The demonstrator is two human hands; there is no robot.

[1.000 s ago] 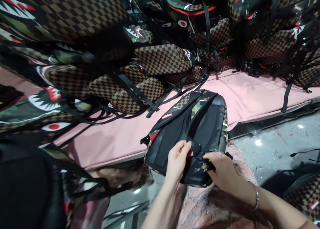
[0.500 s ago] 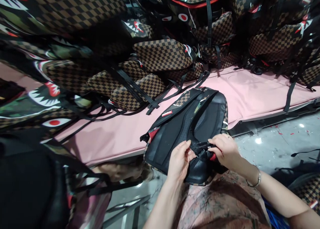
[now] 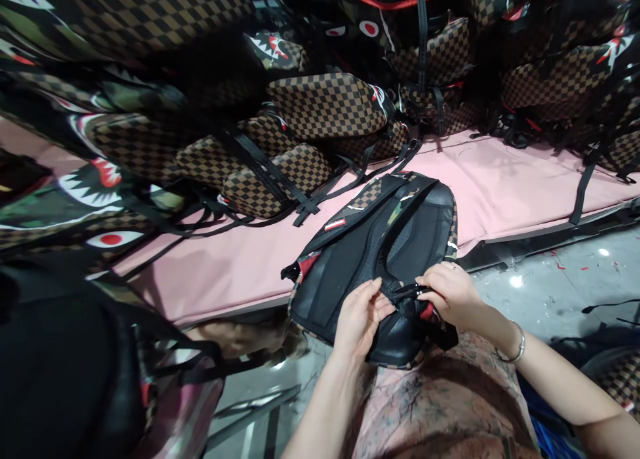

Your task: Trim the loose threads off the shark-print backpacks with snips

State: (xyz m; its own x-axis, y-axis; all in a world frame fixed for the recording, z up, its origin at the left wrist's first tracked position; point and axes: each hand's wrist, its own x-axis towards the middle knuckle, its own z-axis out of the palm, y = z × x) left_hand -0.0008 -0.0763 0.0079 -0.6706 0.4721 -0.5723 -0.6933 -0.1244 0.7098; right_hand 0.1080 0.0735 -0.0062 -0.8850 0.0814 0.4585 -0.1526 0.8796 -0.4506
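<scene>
A black backpack [image 3: 340, 292] with checkered and camouflage trim lies back side up, between the pink table edge and my lap. Its padded shoulder straps run up toward the far end. Near its lower right, my left hand [image 3: 363, 315] pinches the end of a shoulder strap [image 3: 387, 262] between thumb and fingers. Close beside it, my right hand [image 3: 447, 292] is closed on bunched black webbing [image 3: 413, 291] of the same strap. A red patch of the bag shows under the right fingers. The fingertips partly hide the strap's buckle area.
Checkered backpacks [image 3: 327, 105] with shark-face prints are piled along the back of the pink-covered table [image 3: 500, 185], straps hanging down. A large black bag [image 3: 55, 372] stands close at left. Another checkered bag [image 3: 623, 379] lies at lower right, above the grey floor [image 3: 590, 279].
Both hands stay at the strap end with small finger shifts. My right hand has edged slightly downward and right, and the webbing between the hands looks a little straighter.
</scene>
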